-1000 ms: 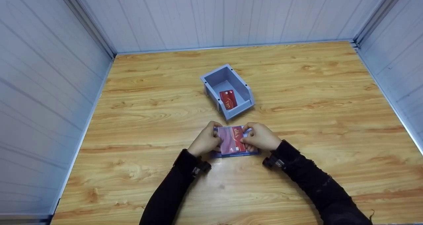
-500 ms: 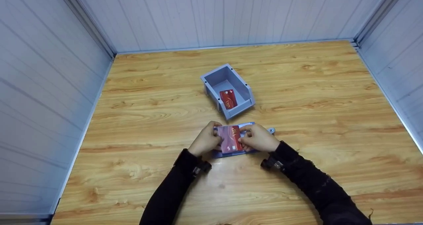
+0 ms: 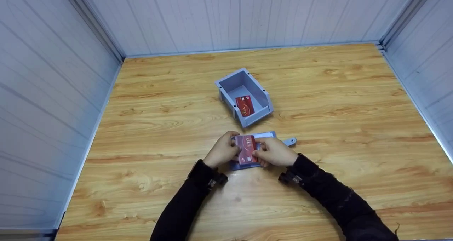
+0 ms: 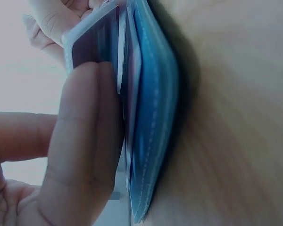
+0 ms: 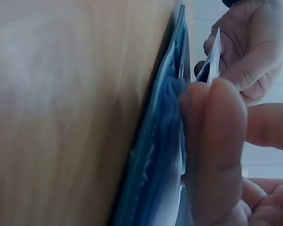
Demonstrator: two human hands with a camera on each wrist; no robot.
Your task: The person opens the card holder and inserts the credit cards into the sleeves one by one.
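A blue card holder [image 3: 247,166] lies opened on the table in the head view, its snap strap [image 3: 291,141] sticking out to the right. My left hand [image 3: 223,150] pinches the left edge of a clear plastic sleeve [image 4: 96,26], raised off the blue cover [image 4: 158,80]. Inside that sleeve is most of a red VIP card [image 3: 248,147]. Thumb and fingers of my right hand [image 3: 277,151] pinch the card's right edge. Close over the stitched blue holder [image 5: 153,127], my right fingers [image 5: 219,146] hide part of the sleeves in the right wrist view.
Just behind the holder stands a grey plastic bin [image 3: 252,120], with another red VIP card [image 3: 245,105] lying in it. The wood-grain table [image 3: 339,103] is bordered by pale panel walls [image 3: 219,18] at the back and both sides.
My right hand has moved left, sliding the red card further into the clear sleeve. The holder's right part and its strap have come into sight. My left hand has barely shifted.
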